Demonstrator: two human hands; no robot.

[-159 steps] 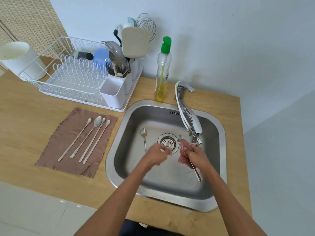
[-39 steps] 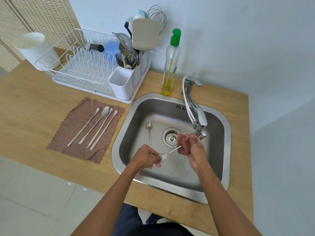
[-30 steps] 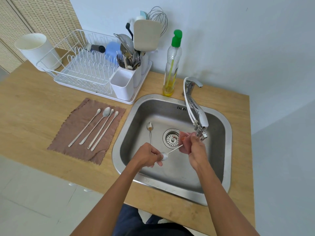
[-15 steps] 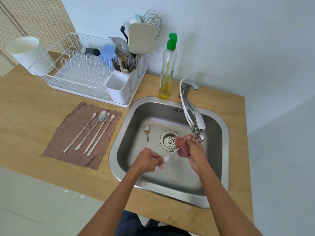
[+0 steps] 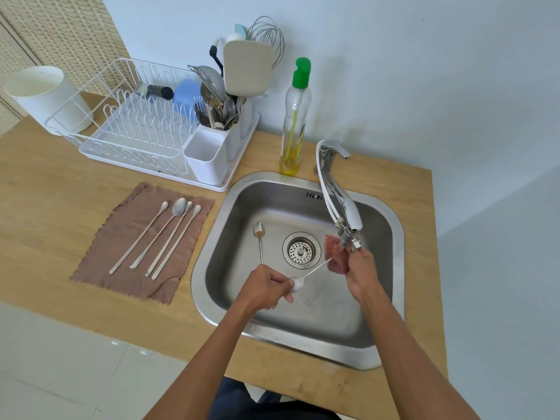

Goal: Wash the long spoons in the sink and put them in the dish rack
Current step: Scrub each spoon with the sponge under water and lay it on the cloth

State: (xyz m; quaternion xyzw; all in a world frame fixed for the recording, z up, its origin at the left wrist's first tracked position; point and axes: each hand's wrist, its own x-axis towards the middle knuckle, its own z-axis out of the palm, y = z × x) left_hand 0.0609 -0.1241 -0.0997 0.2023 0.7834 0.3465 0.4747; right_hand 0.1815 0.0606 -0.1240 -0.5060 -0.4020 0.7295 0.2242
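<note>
Scrubbing was the step in hand: at frame centre, over the sink [image 5: 209, 298], the left hand [image 5: 266, 287] pinched a long spoon [image 5: 312, 271] by its bowl while the right hand [image 5: 360, 274] gripped a red mesh scourer [image 5: 335, 259] round its handle. The next move likely called for rinsing, then a reach to the dish rack [image 5: 136, 128], upper left.

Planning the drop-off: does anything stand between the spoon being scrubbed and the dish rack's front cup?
Nothing visible: between the spoon and the front cup lie only sink rim and counter.
</note>
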